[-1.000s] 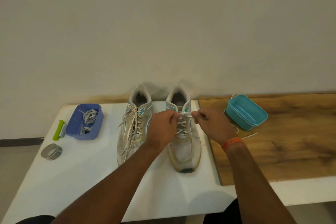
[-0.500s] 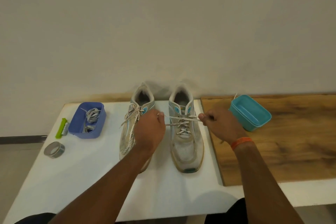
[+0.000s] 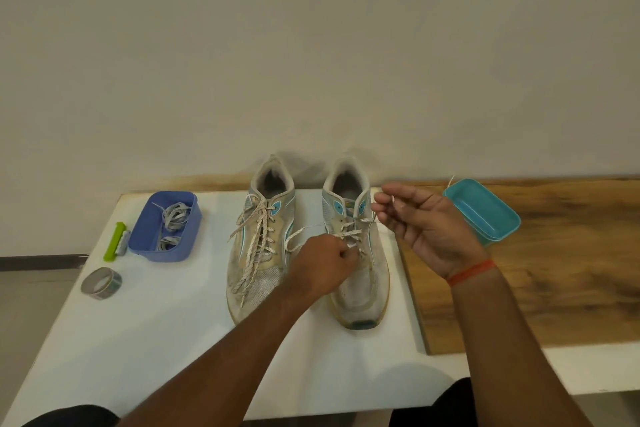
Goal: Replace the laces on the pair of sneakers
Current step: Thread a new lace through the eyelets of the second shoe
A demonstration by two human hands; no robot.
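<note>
So the top crossing on the right sneaker [image 3: 356, 253] is loose now after that sideways tug, meaning unlacing is underway: left hand [image 3: 323, 265] has dropped to pinch the old lace [image 3: 349, 236] mid-tongue, right hand [image 3: 426, 225] has lifted, lace tip pinched, both shoes on the white surface [image 3: 156, 322].

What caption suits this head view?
Both hands unlace the right sneaker; spare laces wait nearby.
</note>
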